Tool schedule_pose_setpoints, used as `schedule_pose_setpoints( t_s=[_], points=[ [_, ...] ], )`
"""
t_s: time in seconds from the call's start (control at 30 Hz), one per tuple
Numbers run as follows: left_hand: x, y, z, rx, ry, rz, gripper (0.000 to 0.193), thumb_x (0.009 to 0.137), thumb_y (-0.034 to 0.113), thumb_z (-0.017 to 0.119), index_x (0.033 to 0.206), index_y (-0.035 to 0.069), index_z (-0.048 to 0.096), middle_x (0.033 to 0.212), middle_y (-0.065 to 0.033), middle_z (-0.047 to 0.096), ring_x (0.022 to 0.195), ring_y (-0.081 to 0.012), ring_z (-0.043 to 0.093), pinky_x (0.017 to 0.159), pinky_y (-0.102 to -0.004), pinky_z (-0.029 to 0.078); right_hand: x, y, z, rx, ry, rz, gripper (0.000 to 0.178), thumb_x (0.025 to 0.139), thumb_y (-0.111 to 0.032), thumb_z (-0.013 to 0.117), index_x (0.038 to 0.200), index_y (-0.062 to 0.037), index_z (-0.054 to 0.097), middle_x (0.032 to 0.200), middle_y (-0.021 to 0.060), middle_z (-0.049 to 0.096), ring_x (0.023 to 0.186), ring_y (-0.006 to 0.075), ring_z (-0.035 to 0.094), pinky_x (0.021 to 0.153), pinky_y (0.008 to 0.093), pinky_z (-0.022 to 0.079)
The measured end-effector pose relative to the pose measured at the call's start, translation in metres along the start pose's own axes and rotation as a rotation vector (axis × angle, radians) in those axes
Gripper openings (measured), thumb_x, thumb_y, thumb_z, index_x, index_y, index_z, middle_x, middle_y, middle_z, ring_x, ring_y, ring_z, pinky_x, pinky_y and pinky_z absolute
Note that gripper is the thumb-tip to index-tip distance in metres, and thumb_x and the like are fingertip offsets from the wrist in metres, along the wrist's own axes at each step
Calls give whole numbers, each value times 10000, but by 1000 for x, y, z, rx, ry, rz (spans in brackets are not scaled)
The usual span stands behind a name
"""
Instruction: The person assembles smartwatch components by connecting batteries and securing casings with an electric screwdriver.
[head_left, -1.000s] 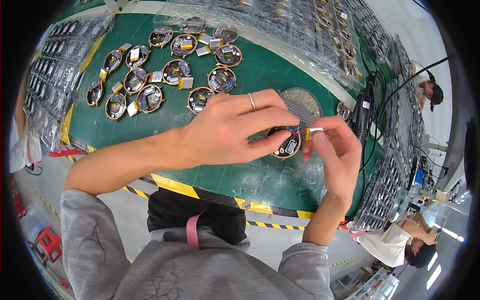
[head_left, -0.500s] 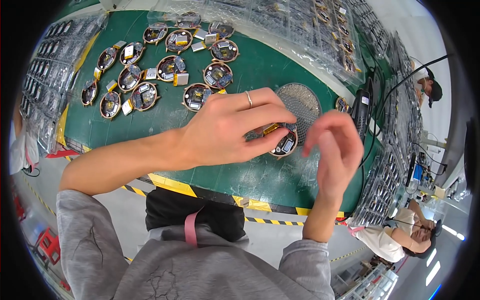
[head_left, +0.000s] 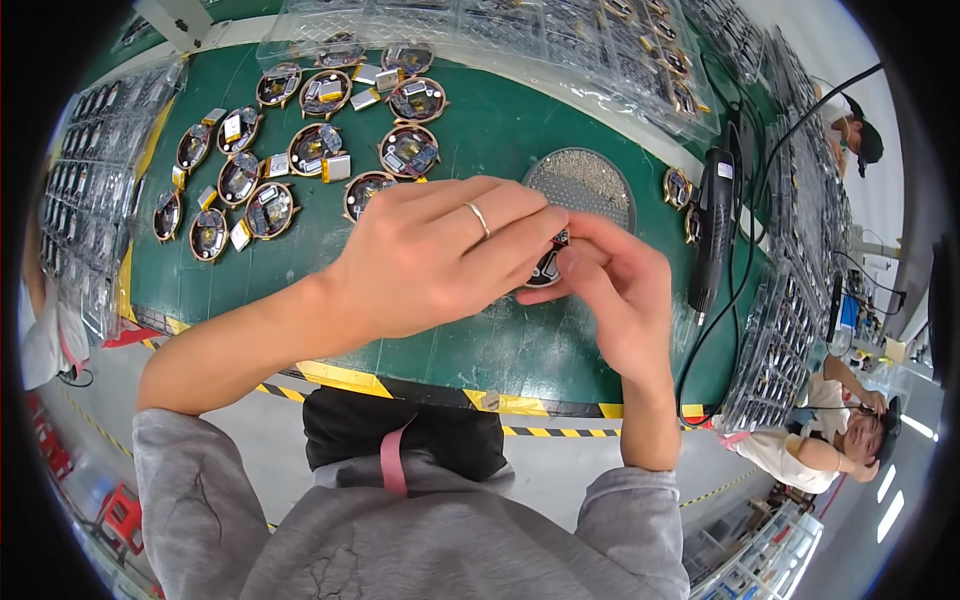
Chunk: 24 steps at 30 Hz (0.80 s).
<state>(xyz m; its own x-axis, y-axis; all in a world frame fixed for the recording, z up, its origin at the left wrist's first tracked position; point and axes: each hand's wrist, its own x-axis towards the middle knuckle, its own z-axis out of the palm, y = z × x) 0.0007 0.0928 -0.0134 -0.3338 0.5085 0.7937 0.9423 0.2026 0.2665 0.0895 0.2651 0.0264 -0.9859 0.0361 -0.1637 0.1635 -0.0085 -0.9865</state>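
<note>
Between my two hands is a round watch case (head_left: 546, 268) with its inner parts exposed, mostly covered by fingers. My right hand (head_left: 622, 300) is closed on its right side, thumb on top and a fingertip showing under its lower edge. My left hand (head_left: 430, 250), with a ring on one finger, reaches over it from the left. Its fingertips are bent against the case's upper part; whether they pinch a small part there is hidden. Just beyond the hands lies a round grey dish (head_left: 612, 210) holding many tiny metal pieces that look like screws.
Several open watch cases (head_left: 270, 210) with small batteries (head_left: 336, 168) lie at the left on the green mat (head_left: 480, 110). A black electric screwdriver (head_left: 712, 230) with a cable is at the right. Clear plastic trays (head_left: 110, 190) of parts line the sides and back. Two people are at the right.
My right hand has come in leftward and closed on the watch case. My left hand stays over it, its fingers now nearer together. The whole view has shifted slightly.
</note>
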Motion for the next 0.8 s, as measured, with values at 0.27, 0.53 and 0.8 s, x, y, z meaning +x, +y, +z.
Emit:
schedule_pose_setpoints(
  t_s=[0.27,0.53,0.8],
  points=[
    [2,0,4,-91,69,5,303,660,-14,790,953,38,733,881,-36,699,683,-177,685,545,-265,547,-3,0,-4,40,-16,1,265,963,51,487,1208,104,572,858,65,653,830,111,653,768,328,630],
    [4,-2,-6,-190,13,11,311,671,-19,803,971,38,745,908,-48,712,686,-180,687,549,-270,554,-2,-1,5,52,24,-1,256,921,31,508,1140,117,611,809,35,605,747,96,621,722,345,647],
    [5,0,0,-294,-51,-85,272,708,-26,778,966,53,748,951,-55,683,716,-163,674,551,-262,544,3,-7,-14,205,-107,91,309,928,20,454,1176,145,588,984,154,682,867,271,718,750,394,645]
  ],
)
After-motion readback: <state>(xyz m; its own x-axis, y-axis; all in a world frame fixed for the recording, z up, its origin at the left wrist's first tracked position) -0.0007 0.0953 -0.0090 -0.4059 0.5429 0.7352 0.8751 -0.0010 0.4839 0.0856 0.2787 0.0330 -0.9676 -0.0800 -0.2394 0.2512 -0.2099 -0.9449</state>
